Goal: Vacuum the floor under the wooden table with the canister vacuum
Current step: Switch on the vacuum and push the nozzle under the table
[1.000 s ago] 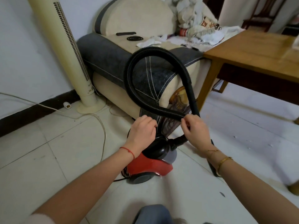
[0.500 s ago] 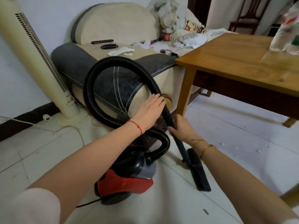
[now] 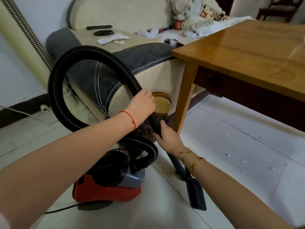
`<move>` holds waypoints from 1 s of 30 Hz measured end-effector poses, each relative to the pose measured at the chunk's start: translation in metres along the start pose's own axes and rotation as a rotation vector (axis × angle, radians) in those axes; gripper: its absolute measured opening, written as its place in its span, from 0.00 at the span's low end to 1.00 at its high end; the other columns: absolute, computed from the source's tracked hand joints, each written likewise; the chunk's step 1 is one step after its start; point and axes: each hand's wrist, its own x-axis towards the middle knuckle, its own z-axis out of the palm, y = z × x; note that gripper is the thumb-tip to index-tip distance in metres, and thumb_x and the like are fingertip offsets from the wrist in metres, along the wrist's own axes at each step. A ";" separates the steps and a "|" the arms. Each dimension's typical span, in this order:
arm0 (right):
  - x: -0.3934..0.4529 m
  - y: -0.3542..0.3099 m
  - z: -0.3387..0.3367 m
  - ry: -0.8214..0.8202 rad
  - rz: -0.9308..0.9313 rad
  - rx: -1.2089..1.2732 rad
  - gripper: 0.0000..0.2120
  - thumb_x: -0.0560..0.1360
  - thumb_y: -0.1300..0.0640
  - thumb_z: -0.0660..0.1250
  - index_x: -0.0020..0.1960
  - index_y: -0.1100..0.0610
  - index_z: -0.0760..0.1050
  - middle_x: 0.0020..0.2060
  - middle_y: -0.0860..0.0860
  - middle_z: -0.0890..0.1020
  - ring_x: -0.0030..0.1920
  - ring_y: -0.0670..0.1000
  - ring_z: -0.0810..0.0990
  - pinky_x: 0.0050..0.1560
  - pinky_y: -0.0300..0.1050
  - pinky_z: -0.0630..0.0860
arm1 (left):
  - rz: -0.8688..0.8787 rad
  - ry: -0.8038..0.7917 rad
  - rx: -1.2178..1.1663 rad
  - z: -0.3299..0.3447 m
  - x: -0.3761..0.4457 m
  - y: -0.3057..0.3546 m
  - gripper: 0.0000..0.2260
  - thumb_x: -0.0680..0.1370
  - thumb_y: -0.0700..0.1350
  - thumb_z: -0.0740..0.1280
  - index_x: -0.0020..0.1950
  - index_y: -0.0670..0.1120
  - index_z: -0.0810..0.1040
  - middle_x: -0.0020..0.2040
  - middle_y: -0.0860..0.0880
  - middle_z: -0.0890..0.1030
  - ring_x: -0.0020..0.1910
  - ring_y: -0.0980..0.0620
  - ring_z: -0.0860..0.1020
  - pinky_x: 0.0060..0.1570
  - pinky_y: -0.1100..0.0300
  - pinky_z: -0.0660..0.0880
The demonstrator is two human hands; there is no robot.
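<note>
By table leg (image 3: 184,96): sofa (image 3: 102,83) behind, vac hose (image 3: 92,52) looped between.

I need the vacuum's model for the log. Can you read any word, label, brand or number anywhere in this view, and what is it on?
None can be read.
Vacuum: no label or brand shows on its red and grey body.
Red item on the sofa: it may carry print, too small and blurred to read.
Fan, table, hose: no text.

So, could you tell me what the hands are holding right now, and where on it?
Both grip the vacuum's wand: the left hand where the hose meets it, the right hand lower down.
</note>
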 end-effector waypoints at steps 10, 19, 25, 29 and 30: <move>-0.015 0.008 0.031 -0.087 -0.064 -0.011 0.13 0.76 0.55 0.63 0.56 0.53 0.61 0.47 0.53 0.76 0.42 0.51 0.76 0.39 0.46 0.72 | 0.045 -0.166 -0.158 0.016 -0.042 0.006 0.17 0.76 0.55 0.66 0.62 0.49 0.75 0.60 0.48 0.77 0.61 0.46 0.74 0.60 0.53 0.67; -0.038 0.039 0.015 -0.016 -0.041 0.049 0.12 0.77 0.56 0.65 0.56 0.51 0.65 0.48 0.51 0.75 0.45 0.50 0.73 0.46 0.43 0.68 | 0.127 -0.086 -0.055 -0.016 -0.035 0.011 0.16 0.76 0.56 0.66 0.58 0.48 0.77 0.55 0.49 0.79 0.54 0.49 0.78 0.44 0.58 0.70; -0.050 0.080 0.007 -0.057 -0.011 -0.007 0.15 0.75 0.58 0.67 0.58 0.47 0.67 0.55 0.50 0.77 0.52 0.51 0.74 0.56 0.49 0.72 | 0.109 -0.079 -0.158 -0.010 -0.027 0.065 0.14 0.77 0.53 0.64 0.58 0.47 0.77 0.53 0.50 0.79 0.53 0.48 0.79 0.42 0.59 0.70; -0.053 0.114 0.004 -0.025 -0.016 -0.075 0.14 0.75 0.59 0.66 0.58 0.50 0.66 0.52 0.52 0.77 0.50 0.53 0.74 0.52 0.49 0.72 | 0.008 -0.108 -0.253 -0.011 -0.011 0.107 0.09 0.79 0.47 0.63 0.57 0.47 0.77 0.52 0.50 0.79 0.52 0.48 0.79 0.41 0.58 0.71; -0.054 0.122 0.003 -0.016 -0.017 -0.088 0.13 0.75 0.59 0.66 0.57 0.51 0.67 0.52 0.52 0.77 0.49 0.53 0.74 0.51 0.49 0.72 | -0.020 -0.128 -0.273 -0.012 -0.005 0.115 0.09 0.79 0.46 0.63 0.57 0.47 0.77 0.51 0.50 0.79 0.52 0.48 0.79 0.41 0.58 0.71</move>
